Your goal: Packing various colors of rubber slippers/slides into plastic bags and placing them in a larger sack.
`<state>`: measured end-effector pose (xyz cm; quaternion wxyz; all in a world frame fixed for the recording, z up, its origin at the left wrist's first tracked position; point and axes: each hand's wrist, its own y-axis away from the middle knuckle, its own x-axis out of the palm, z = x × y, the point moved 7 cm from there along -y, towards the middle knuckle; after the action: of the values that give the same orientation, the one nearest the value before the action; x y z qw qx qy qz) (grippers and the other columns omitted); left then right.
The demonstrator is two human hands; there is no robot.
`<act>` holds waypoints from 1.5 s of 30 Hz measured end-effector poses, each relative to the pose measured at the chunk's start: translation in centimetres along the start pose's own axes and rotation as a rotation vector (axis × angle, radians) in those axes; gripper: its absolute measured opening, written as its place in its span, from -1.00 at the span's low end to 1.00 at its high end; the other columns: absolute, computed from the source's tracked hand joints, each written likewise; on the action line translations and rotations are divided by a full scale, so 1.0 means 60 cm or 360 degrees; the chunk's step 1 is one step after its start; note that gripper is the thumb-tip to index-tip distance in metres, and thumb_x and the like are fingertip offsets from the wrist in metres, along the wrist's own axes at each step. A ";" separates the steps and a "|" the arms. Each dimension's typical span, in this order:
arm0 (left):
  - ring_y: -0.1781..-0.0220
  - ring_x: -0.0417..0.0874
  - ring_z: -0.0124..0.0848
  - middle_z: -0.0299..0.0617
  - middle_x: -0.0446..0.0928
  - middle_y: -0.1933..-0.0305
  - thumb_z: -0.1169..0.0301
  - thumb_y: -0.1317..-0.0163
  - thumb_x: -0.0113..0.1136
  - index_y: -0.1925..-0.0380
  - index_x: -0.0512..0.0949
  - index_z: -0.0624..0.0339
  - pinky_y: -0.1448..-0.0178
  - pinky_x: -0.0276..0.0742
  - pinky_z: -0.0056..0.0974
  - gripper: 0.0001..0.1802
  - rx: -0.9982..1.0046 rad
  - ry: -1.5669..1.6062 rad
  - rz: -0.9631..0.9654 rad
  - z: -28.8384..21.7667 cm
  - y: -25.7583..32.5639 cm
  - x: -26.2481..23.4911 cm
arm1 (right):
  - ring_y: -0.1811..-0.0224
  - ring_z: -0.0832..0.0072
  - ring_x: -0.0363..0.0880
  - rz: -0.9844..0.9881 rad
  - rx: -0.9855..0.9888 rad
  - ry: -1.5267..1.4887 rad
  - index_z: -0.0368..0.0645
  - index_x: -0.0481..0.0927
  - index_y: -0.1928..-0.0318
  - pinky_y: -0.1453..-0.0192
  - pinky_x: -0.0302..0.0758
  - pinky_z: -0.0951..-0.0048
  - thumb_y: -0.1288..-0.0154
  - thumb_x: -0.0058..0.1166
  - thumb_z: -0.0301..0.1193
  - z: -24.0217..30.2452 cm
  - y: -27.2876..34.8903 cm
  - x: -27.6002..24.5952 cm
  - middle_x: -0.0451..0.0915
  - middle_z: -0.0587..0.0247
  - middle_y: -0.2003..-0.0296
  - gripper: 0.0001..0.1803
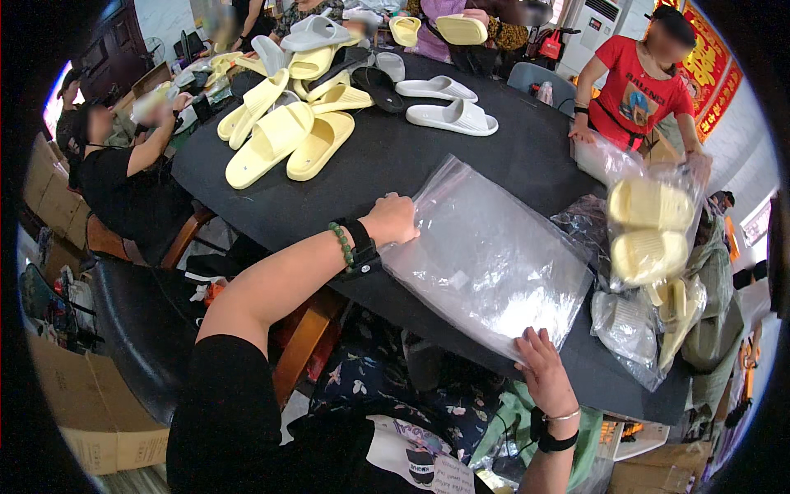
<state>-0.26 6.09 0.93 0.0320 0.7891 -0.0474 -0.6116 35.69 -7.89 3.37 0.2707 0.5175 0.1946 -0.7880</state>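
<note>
A clear plastic bag (494, 247), flat and shiny, lies over the near edge of the black table. My left hand (390, 220) is closed on its left edge, fingers curled around the plastic. At the bag's lower right corner, my right hand (543, 372) rests with its fingers stretched out and apart, touching the film. No slipper shows inside this bag. Beyond my left hand, a pair of yellow slippers (271, 145) lies on the tabletop, with white slippers (453, 118) farther to the right.
The black table (362, 165) carries a pile of yellow, grey and black slippers at the far side. Bagged slippers (629, 325) lie to my right. A person in red (638, 78) holds a bag of yellow slippers (650, 226). A chair (136, 329) stands left.
</note>
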 end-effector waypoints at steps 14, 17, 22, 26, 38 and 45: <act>0.02 0.65 0.07 0.17 0.60 0.10 0.35 0.02 0.42 0.08 0.47 0.30 -0.05 0.55 -0.08 -0.50 -0.0040 0.0825 -0.0436 0.032 0.067 -0.015 | -0.40 0.03 0.33 -0.0144 -0.0021 0.0257 -0.05 0.51 -0.23 -0.46 0.27 0.02 -0.06 0.03 -0.72 -0.003 -0.012 -0.012 0.45 0.12 -0.30 -0.35; -0.02 0.64 0.08 0.18 0.59 0.05 0.35 -0.03 0.40 -0.02 0.44 0.30 -0.08 0.54 -0.07 -0.45 0.0016 0.0754 -0.0534 0.057 0.097 -0.015 | -0.43 0.06 0.30 -0.0132 -0.0122 0.0311 -0.01 0.48 -0.26 -0.47 0.26 0.02 -0.04 0.06 -0.69 -0.001 -0.015 -0.009 0.43 0.16 -0.32 -0.31; -0.25 0.47 0.11 0.25 0.44 -0.19 0.39 -0.09 0.36 -0.29 0.29 0.24 -0.29 0.40 -0.04 -0.26 -0.0138 0.0634 -0.0517 0.041 0.136 -0.032 | -0.50 -0.02 0.13 0.0001 -0.0191 0.0205 -0.02 0.38 -0.35 -0.51 0.14 -0.03 -0.09 0.14 -0.54 -0.011 -0.014 0.004 0.30 0.03 -0.39 -0.27; -0.47 0.18 0.13 0.17 0.22 -0.42 0.34 -0.17 0.31 -0.37 0.25 0.18 -0.49 0.09 0.14 -0.24 0.0260 0.0076 -0.0992 -0.081 0.196 -0.099 | -0.49 -0.17 0.11 -0.0057 -0.0226 0.0079 -0.09 0.33 -0.38 -0.51 0.12 -0.06 -0.21 0.23 -0.30 -0.015 0.015 -0.055 0.24 -0.08 -0.41 -0.27; -0.47 0.16 0.22 0.19 0.42 -0.24 0.13 -0.29 0.18 -0.07 0.57 0.24 -0.49 -0.29 0.46 -0.52 0.0814 0.0072 -0.0510 -0.250 0.223 0.040 | -0.52 -0.29 -0.07 -0.1322 0.1284 0.1027 0.11 -0.09 -0.54 -0.39 0.24 -0.20 0.08 0.49 -0.17 -0.340 0.128 -0.367 -0.27 -0.10 -0.55 0.25; -0.48 0.16 0.17 0.17 0.39 -0.28 0.14 -0.29 0.20 -0.06 0.57 0.27 -0.50 -0.28 0.44 -0.52 0.0817 0.0115 -0.0598 -0.258 0.239 -0.012 | -0.46 -0.25 0.08 -0.0934 0.1330 0.0885 0.21 0.32 -0.39 -0.25 0.36 -0.26 0.11 0.49 -0.28 -0.443 0.110 -0.349 -0.05 -0.14 -0.51 -0.03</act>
<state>14.06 -8.21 7.03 -0.2799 0.7876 -0.0524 -0.5464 65.37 7.28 12.14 -0.2477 0.6924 0.0662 -0.6744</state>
